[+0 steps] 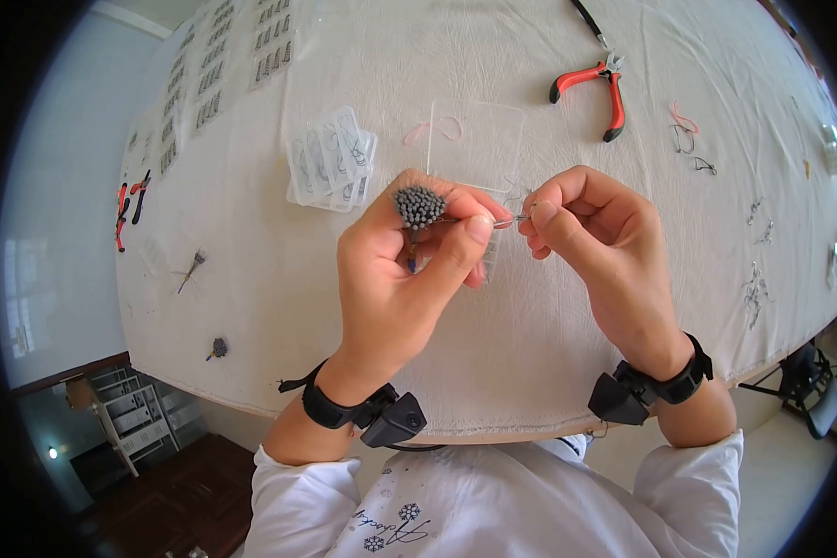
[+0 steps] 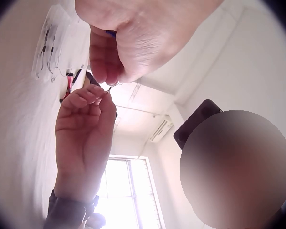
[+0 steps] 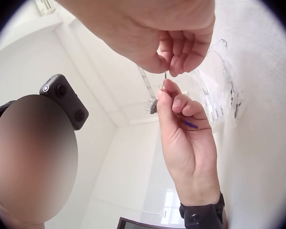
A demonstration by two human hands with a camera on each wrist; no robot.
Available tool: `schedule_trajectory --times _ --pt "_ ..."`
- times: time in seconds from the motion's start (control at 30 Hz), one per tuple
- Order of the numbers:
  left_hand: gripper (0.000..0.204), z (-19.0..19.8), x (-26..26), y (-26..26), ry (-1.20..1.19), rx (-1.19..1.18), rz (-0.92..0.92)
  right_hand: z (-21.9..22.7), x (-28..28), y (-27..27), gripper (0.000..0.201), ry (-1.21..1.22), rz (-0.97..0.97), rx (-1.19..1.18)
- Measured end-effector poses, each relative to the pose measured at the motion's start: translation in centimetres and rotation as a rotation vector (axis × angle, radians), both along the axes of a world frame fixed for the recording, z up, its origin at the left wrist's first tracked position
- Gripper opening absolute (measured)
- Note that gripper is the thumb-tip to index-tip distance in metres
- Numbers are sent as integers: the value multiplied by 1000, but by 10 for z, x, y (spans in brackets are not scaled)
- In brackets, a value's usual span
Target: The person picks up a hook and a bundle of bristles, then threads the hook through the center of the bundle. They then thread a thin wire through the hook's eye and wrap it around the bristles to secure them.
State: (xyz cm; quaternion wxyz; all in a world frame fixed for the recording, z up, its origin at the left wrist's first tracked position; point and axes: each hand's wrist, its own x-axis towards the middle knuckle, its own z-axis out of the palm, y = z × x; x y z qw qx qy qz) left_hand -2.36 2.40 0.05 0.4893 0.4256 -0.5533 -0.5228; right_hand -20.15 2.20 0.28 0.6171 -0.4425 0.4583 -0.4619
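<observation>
My left hand point(image 1: 395, 270) pinches a thin wire loop point(image 3: 161, 88) between thumb and forefinger. A bundle of grey-headed stems point(image 1: 419, 207) sits in the same hand, its round tips packed together and facing up. Under it a blue end point(image 3: 190, 124) shows by the curled fingers. Close in front, my right hand point(image 1: 604, 242) pinches a small dark metal connector point(image 3: 165, 75) with thumb and forefinger. The connector and the wire meet in the narrow gap between both hands' fingertips. The fingertips hide much of these small parts.
Clear boxes point(image 1: 330, 163) with line rigs lie beyond my left hand, beside a transparent lid point(image 1: 479, 139). Red-handled pliers point(image 1: 614, 88) lie farther back. Another stem bundle point(image 1: 217, 349) rests at left, and metal pieces point(image 1: 755, 293) lie at right. Carded parts point(image 1: 274, 37) lie far left.
</observation>
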Motion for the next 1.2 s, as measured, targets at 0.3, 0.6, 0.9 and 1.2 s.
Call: schedule_trajectory --times 0.3,0.6,0.9,1.2 --pt "14 1 0 0 17 23 -9 0 1 0 10 5 -6 -12" --pt "15 2 2 -1 -25 38 31 1 0 0 9 -1 5 -25" --pt "14 2 3 -3 -52 131 15 2 -2 -2 9 88 42 -54" --pt "13 1 4 -3 -85 159 -16 0 -5 -4 11 123 43 -34"
